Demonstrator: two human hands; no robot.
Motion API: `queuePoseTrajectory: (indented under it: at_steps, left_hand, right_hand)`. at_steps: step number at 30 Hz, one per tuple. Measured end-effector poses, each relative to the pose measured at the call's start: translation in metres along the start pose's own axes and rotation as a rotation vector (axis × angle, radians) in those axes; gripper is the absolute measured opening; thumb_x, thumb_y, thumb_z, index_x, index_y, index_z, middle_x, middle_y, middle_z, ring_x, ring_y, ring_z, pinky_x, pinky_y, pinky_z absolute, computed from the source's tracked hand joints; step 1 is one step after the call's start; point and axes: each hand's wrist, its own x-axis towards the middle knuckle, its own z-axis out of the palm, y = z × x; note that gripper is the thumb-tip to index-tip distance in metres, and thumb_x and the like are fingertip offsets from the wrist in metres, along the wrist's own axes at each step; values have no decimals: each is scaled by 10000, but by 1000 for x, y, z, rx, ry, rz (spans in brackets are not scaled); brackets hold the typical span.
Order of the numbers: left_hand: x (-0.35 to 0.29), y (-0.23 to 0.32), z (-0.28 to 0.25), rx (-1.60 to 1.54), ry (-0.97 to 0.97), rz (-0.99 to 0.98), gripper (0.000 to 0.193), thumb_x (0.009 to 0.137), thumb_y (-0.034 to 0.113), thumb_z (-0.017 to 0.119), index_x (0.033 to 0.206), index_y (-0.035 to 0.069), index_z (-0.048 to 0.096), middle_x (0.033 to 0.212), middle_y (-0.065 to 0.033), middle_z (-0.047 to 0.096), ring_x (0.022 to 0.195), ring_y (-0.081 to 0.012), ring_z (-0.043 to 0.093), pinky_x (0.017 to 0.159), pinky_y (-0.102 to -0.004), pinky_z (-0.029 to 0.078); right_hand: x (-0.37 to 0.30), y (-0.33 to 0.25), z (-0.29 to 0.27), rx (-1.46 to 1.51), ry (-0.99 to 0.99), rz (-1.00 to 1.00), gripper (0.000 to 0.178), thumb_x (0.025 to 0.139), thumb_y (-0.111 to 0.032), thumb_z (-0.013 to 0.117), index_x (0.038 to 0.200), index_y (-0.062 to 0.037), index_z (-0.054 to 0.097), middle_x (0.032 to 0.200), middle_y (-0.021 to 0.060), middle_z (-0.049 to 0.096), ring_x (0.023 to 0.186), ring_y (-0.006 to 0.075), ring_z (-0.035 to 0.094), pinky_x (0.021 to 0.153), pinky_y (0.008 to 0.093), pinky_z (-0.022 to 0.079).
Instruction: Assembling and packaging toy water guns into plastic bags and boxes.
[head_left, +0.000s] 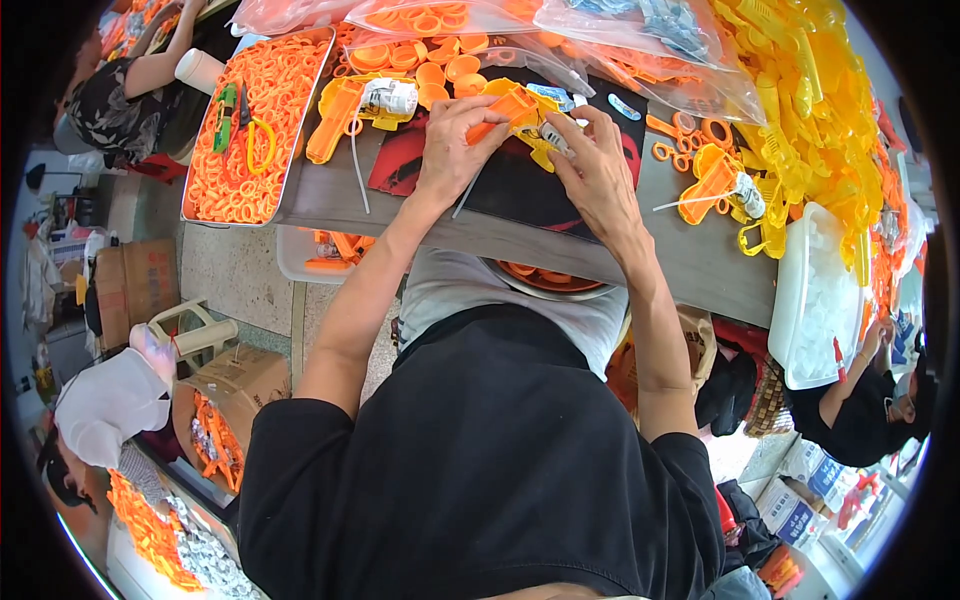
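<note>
Gray tabletop curves across the person's front, a metal bowl of orange parts sitting below its near edge. On it lies a black-and-red mat, and over this both hands meet at an orange-and-yellow plastic piece. The grip of the left hand is clamped on the piece's orange side; the grip of the right hand is closed on a white cylinder at its other side. Similar assemblies with thin white tubes rest to the left and right. Left of them, a tray holds small orange rings and a green tool. Farther back, yellow parts are heaped beside clear plastic bags.
</note>
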Motion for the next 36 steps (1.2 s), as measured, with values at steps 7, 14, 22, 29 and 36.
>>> queuePoseTrajectory:
  at_steps: [7,14,22,29,36]
  left_hand:
    - [-3,9,3,92,13,36,138,826,155,800,942,83,780,1152,-75,718,966,-284,571,900,-377,458]
    - [-15,24,0,203,61,27,122,845,139,779,946,73,768,1141,-67,702,961,-283,556,888,-383,461]
    - [33,54,-18,238,-160,370,374,845,167,771,1209,125,693,1263,-52,655,1185,-271,562,1028,-406,423]
    - [50,42,3,171,-351,464,511,790,96,782,1278,96,632,1229,-98,674,1121,-283,648,1005,-396,490]
    - [46,6,-3,-353,-398,52,451,893,91,764,1293,26,565,1254,-89,665,1159,-205,639,998,-340,506]
  right_hand:
    - [-24,6,7,-4,119,72,503,871,-52,724,1362,-108,632,1344,146,512,1206,299,550,987,368,512]
    - [-9,11,-6,313,175,199,336,910,-130,753,1236,-61,710,1236,117,613,1071,206,652,902,308,554]
    - [-5,9,-10,262,233,156,459,864,-140,781,1298,-63,655,1253,141,614,1108,244,652,954,352,545]
    - [-7,0,-6,196,266,149,543,864,-191,785,1324,-28,546,1399,203,493,1278,351,508,1081,432,437]
    - [-10,22,47,77,255,77,195,914,-167,685,1082,-77,726,1587,274,274,1459,484,232,1186,562,245]
